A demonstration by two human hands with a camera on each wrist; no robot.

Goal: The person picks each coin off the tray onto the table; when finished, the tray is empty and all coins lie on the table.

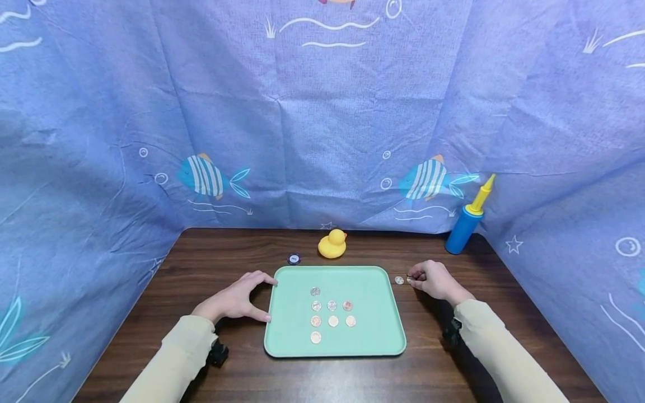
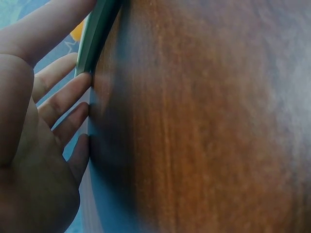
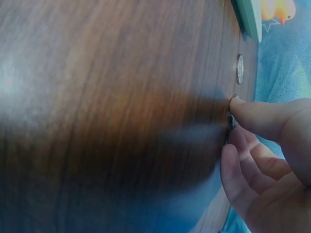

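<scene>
A mint-green tray [image 1: 363, 341] lies on the table with several coins laid out on it in rows, one of them a silver coin [image 1: 315, 291] at the top. My left hand [image 1: 239, 296] is at the tray's left edge, thumb and fingers spread, their tips right at the rim. To the right of the tray, my right hand [image 1: 434, 280] pinches a coin [image 3: 232, 120] low over the table between thumb and fingers, which partly hide it. Another silver coin [image 1: 399, 280] lies between that hand and the tray.
A yellow rubber duck [image 1: 332, 244] and a dark round chip [image 1: 294, 259] sit behind the tray. At the back right, a blue pump with a yellow nozzle [image 1: 464, 224] stands by the curtain [image 1: 322, 140]. The wooden table [image 1: 242, 369] extends in front.
</scene>
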